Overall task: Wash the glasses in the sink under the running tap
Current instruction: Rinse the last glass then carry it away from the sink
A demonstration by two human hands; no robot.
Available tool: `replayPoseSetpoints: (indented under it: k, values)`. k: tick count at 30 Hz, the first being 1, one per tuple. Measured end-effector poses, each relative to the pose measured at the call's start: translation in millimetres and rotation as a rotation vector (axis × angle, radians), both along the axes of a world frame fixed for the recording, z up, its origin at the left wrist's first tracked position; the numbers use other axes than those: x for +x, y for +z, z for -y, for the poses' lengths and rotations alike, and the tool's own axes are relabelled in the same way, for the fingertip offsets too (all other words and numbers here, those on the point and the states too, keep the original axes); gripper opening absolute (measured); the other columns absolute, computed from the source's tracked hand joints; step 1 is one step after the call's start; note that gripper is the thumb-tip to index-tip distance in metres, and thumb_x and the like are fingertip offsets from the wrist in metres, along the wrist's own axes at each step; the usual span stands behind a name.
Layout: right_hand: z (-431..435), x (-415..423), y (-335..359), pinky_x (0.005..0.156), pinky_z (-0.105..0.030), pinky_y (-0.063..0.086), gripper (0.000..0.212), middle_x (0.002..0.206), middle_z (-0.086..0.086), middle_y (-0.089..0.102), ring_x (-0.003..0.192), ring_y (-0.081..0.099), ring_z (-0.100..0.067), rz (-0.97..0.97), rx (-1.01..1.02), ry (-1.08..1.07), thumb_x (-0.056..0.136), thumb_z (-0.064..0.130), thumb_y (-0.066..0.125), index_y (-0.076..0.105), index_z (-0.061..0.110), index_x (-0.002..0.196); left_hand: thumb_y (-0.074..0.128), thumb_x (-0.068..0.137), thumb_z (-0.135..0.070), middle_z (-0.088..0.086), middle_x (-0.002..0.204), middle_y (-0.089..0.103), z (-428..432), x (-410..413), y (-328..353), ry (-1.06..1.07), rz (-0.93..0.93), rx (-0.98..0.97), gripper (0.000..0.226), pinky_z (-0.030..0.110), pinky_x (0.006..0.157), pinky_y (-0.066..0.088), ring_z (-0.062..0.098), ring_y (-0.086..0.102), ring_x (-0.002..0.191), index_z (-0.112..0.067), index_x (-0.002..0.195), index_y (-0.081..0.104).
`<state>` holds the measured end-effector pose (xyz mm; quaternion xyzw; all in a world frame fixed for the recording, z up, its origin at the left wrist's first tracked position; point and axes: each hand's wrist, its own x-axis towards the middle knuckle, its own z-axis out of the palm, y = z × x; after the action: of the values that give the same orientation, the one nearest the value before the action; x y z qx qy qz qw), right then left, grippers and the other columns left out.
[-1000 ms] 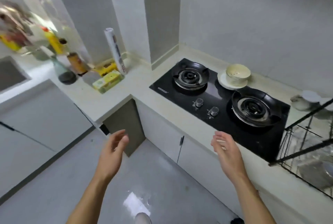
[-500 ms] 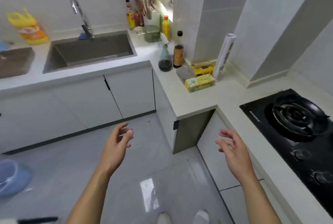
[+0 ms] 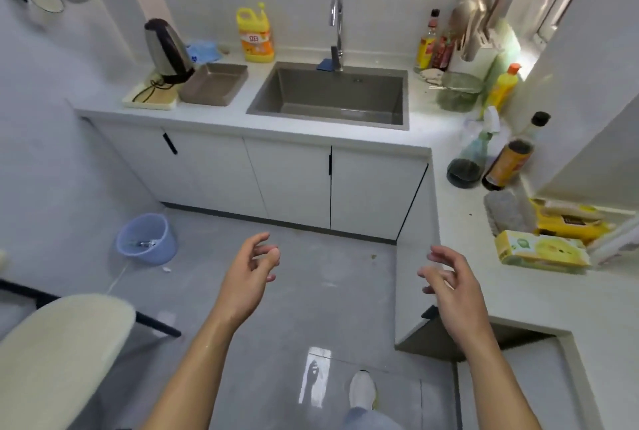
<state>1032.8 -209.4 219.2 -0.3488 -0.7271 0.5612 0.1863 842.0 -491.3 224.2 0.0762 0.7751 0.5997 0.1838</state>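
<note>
Swinging left, the view has brought the sink (image 3: 339, 108) from the upper left of the frame to the upper centre, and the hob has dropped out at the right. Both hands hang low in the frame much as before. The left hand (image 3: 247, 277) and right hand (image 3: 453, 284) are empty, with fingers (image 3: 262, 250) loosely curled and a little spread. No glasses can be made out: the basin looks bare from here, though its near wall hides part of the bottom. The sink is set in the counter (image 3: 221, 115), straight up the frame from the hands and well apart across the floor, its long axis running left to right. The tap (image 3: 337, 25) stands behind it, about midway between the hands, so neither is clearly nearer. No stream shows. The next step is probably finding the glasses.
</note>
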Motion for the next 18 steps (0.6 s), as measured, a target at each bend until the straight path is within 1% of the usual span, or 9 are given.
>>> replayPoseSetpoints:
  k: [4,7,9,11,15,18]
  values:
    - [-31.7,-45.1,5.7,0.087,-0.032,0.059,0.034,0.129,0.014,0.06,0.108,0.066,-0.011,-0.009,0.036,0.113,0.101,0.024,0.064,0.055,0.029,0.134,0.059,0.105,-0.025,0.001,0.125,0.064,-15.0,-20.1,2.9,0.087,-0.012,0.003,0.032,0.029,0.086,0.058,0.019,0.07,0.109,-0.03,0.137,0.054]
    - [-50.1,-70.9,5.0,0.084,-0.032,0.06,0.031,0.126,0.013,0.062,0.102,0.067,-0.007,-0.023,0.028,0.16,0.101,0.021,0.064,0.058,0.028,0.131,0.06,0.104,-0.027,0.001,0.125,0.063,-26.0,-31.9,2.1,0.15,-0.015,0.031,0.031,0.033,0.088,0.059,0.018,0.071,0.108,-0.033,0.135,0.055]
    - [-58.8,-87.6,4.5,0.082,-0.029,0.059,0.03,0.124,0.013,0.062,0.099,0.067,-0.003,-0.02,0.013,0.175,0.101,0.02,0.064,0.058,0.026,0.13,0.06,0.104,-0.028,0.002,0.125,0.063,-31.2,-40.0,0.8,0.179,-0.003,0.041,0.031,0.038,0.09,0.061,0.019,0.071,0.108,-0.034,0.134,0.055]
    - [-63.6,-102.9,3.1,0.081,-0.026,0.057,0.03,0.123,0.015,0.062,0.099,0.068,-0.006,-0.007,0.001,0.187,0.101,0.02,0.063,0.058,0.027,0.13,0.06,0.104,-0.028,0.003,0.125,0.063,-34.1,-49.8,0.6,0.201,0.01,0.047,0.032,0.04,0.091,0.062,0.019,0.071,0.108,-0.033,0.135,0.055]
    - [-71.4,-139.7,-2.9,0.086,-0.036,0.06,0.03,0.123,0.012,0.063,0.104,0.068,-0.012,0.003,-0.012,0.194,0.101,0.017,0.063,0.059,0.024,0.13,0.059,0.105,-0.023,0.005,0.125,0.063,-41.0,-81.8,-2.7,0.226,0.015,0.044,0.034,0.037,0.09,0.061,0.021,0.071,0.107,-0.027,0.138,0.055]
    - [-74.6,-170.5,-10.8,0.087,-0.038,0.059,0.029,0.124,0.011,0.063,0.104,0.069,-0.013,0.016,-0.019,0.174,0.101,0.019,0.063,0.059,0.024,0.13,0.06,0.105,-0.024,0.003,0.125,0.064,-45.9,-113.5,-11.8,0.217,0.033,0.041,0.033,0.037,0.09,0.061,0.019,0.071,0.107,-0.029,0.137,0.056]
